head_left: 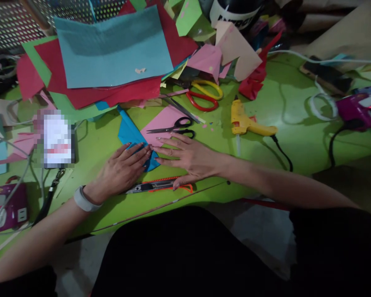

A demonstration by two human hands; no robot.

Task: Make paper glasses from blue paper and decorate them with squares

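Left fingers [139, 154] and right fingers [170, 152] flat, unclenched, on partly hidden blue paper [130, 128].

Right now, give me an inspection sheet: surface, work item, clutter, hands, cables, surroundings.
Surface: green tabletop, paper scraps on it
Work item: folded blue paper, partly covered by hands
Clutter: coloured paper stack, black scissors, yellow glue gun, utility knife near right thumb
Hands: left hand and right hand on the paper, fingertips close
Cables: black cord at glue gun, white cable far right
Surroundings: perforated panel, far left

The head camera faces forward-down (table [92, 140] near).
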